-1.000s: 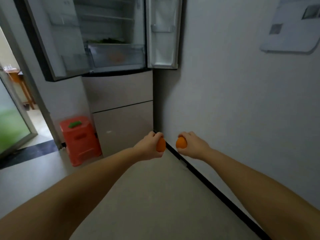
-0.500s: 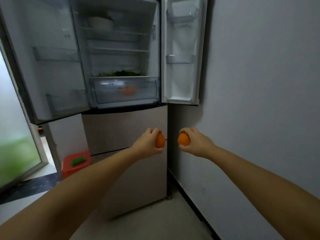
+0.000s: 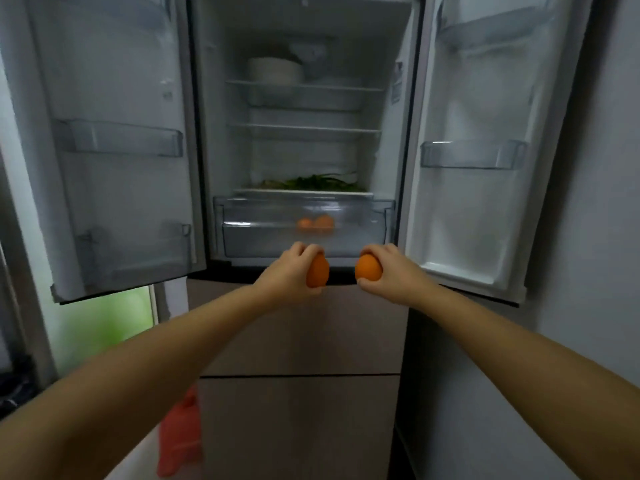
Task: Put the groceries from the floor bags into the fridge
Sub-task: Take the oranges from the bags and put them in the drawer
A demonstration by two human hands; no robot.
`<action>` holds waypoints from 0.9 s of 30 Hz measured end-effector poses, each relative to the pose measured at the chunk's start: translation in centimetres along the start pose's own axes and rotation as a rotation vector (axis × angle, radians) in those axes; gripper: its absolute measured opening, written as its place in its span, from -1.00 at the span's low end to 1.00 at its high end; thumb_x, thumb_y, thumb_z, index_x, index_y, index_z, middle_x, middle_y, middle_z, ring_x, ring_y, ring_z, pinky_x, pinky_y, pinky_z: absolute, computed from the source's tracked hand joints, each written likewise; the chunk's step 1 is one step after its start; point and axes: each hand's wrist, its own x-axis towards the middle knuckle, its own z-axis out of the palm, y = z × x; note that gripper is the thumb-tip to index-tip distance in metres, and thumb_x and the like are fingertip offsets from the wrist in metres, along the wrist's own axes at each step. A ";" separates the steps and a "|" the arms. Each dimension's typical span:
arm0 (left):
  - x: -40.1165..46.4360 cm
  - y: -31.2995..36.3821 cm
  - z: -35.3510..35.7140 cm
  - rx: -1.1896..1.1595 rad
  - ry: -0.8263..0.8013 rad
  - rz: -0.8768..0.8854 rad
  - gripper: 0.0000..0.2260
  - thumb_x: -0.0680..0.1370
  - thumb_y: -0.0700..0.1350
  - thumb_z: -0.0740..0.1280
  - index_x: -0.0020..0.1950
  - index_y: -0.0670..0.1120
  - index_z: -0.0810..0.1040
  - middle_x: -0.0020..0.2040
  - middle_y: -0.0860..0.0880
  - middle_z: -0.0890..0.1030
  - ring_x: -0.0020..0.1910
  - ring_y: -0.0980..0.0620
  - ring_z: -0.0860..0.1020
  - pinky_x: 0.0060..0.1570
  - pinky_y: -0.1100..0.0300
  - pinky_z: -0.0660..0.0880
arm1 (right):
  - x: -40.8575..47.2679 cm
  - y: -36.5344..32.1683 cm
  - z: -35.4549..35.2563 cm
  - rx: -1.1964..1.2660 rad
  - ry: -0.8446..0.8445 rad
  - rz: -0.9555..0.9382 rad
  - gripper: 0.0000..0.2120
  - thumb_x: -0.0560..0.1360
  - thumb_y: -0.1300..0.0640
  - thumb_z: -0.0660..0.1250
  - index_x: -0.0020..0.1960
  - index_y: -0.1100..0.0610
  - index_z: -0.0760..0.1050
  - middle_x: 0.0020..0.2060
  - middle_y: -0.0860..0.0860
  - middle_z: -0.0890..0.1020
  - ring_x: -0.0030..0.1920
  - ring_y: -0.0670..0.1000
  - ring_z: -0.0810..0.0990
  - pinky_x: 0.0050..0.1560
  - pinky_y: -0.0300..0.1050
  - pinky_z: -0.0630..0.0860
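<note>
Orange fruit is sitting in each hand. The left hand (image 3: 289, 271) is curling its fingers over the top of one orange (image 3: 317, 271), with the thumb under it, and the right hand (image 3: 389, 273) is gripping the other orange (image 3: 368, 267) in the same way. Both hands are reaching forward side by side, near each other but apart, just in front of the lower edge of the open fridge (image 3: 410, 98).

Both upper fridge doors are standing wide open. Behind the hands, the clear crisper drawer (image 3: 242, 233) is lying at the bottom of the upper compartment, and two more oranges (image 3: 316, 223) are showing through its front, touching each other. On the shelf above the drawer, leafy greens (image 3: 311, 182) are lying flat. On the top shelf, a white bowl (image 3: 275, 70) is standing, with something pale behind it that I cannot identify.

At the lower left, beside the fridge, a red stool (image 3: 180, 434) is partly showing.
</note>
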 end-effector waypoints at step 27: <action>40.7 -24.6 -0.6 0.364 -0.762 -0.295 -0.84 0.47 -0.02 0.41 -0.15 -0.03 0.46 -0.19 -0.01 0.52 -0.23 0.02 0.52 0.03 -0.01 0.58 | 51.6 -1.0 11.5 -0.219 -0.762 -0.311 -0.47 0.45 0.09 0.42 0.34 0.05 0.28 0.12 0.02 0.38 0.07 0.10 0.53 -0.27 -0.05 0.64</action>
